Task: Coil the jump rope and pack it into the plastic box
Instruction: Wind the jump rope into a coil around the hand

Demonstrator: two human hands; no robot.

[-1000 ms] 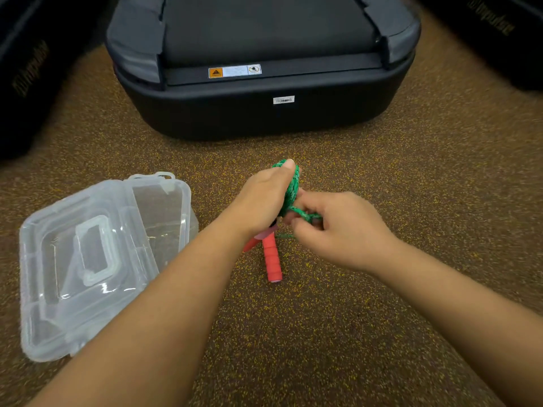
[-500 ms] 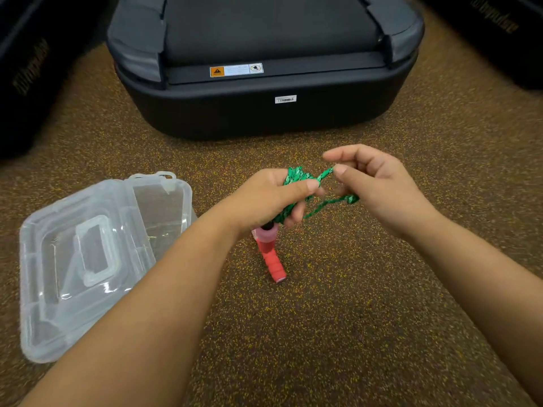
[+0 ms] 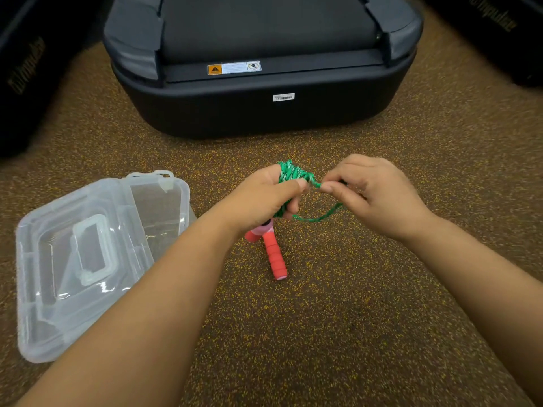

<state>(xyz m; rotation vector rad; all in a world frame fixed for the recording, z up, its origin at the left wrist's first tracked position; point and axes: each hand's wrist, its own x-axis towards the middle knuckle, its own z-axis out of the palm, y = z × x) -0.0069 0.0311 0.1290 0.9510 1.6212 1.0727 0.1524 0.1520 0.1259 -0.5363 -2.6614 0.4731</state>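
Observation:
My left hand [image 3: 266, 198] grips a bundle of green jump rope [image 3: 291, 171] coiled around it. Two red handles [image 3: 274, 255] hang below that fist, and the longer one touches the floor. My right hand [image 3: 373, 195] pinches the free strand of the rope just right of the bundle, and a loose loop of rope [image 3: 320, 215] sags beneath the two hands. The clear plastic box [image 3: 164, 210] stands open on the floor at the left, its lid [image 3: 70, 265] folded out toward me.
A large black treadmill base [image 3: 258, 92] fills the floor straight ahead, close behind my hands. Dark machines [image 3: 26, 71] flank it on the left and on the right [image 3: 496, 27]. Speckled brown rubber floor [image 3: 338, 333] lies around and below the hands.
My right hand has come down from its raised position and now pinches the strand close beside the bundle. A loose loop now sags below the hands. The left hand has stayed where it was.

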